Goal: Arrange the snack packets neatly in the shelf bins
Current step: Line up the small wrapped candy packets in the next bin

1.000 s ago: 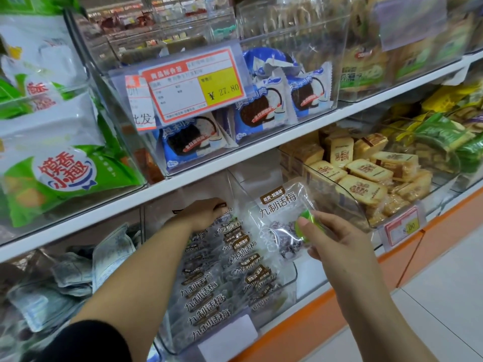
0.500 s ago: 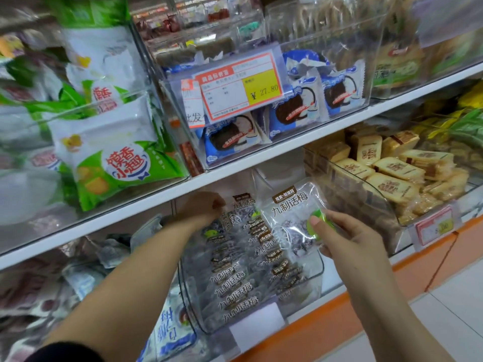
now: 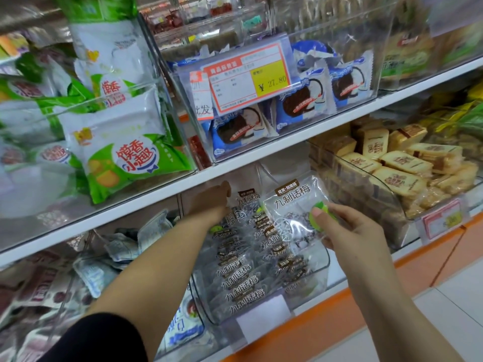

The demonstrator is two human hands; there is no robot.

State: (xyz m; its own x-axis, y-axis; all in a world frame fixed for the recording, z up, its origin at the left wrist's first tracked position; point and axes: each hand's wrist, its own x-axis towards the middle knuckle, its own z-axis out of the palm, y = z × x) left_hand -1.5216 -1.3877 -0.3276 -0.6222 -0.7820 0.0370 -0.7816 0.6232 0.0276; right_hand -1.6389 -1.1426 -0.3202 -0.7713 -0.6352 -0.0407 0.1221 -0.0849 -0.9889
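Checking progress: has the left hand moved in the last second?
Yes. The left hand has reached deeper into the bin, nearer the white shelf edge above.

1. The head camera looks forward and slightly down from the person's eye level, facing the shelf rack [image 3: 248, 158] at a slant.
2. It sits close, within arm's reach of the clear shelf bin [image 3: 320, 267] mid-frame.

White shelf [image 3: 261, 156], orange plinth [image 3: 313, 323], pale tiled floor [image 3: 449, 309]
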